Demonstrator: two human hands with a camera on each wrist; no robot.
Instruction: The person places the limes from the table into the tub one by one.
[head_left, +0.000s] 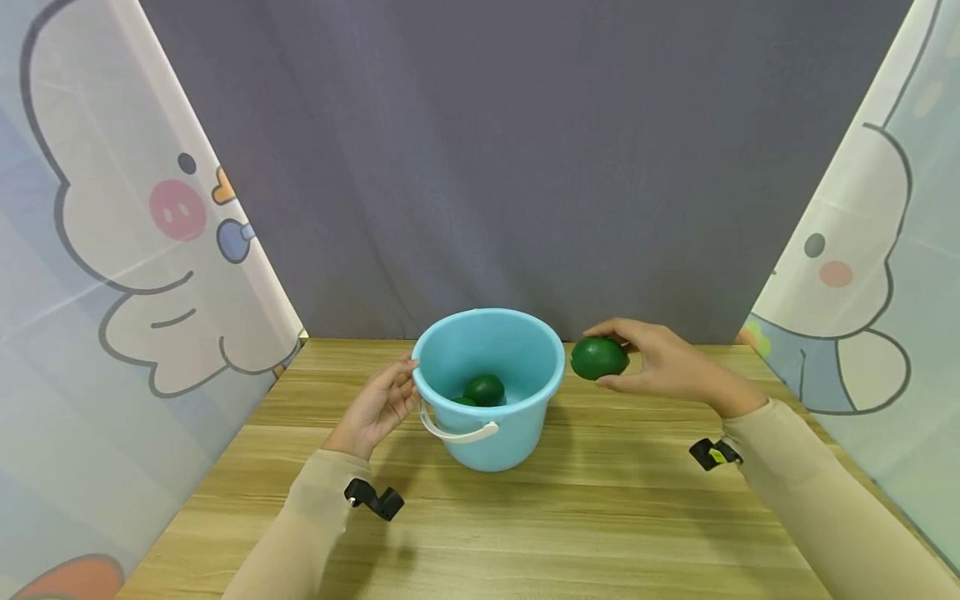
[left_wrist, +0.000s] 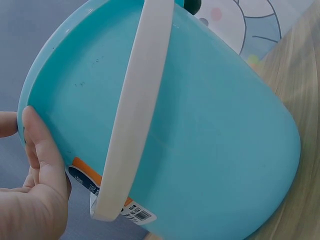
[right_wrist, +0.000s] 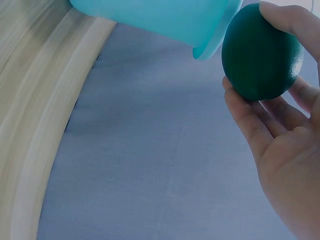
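A light blue bucket with a white handle stands upright on the wooden table. My left hand holds its rim at the left side; in the left wrist view the thumb lies against the outer wall and another finger reaches past the rim. To the right of the bucket, my right hand grips a glossy dark green oval fruit, avocado-like, between thumb and fingers, raised above the table and apart from the rim. Inside the bucket lies a similar green fruit, with part of another beside it, mostly hidden by the near wall.
The wooden table reaches back to a grey curtain. Cartoon-printed sheets hang along both sides. The white handle hangs down on the bucket's near side, and a label sticks to its wall.
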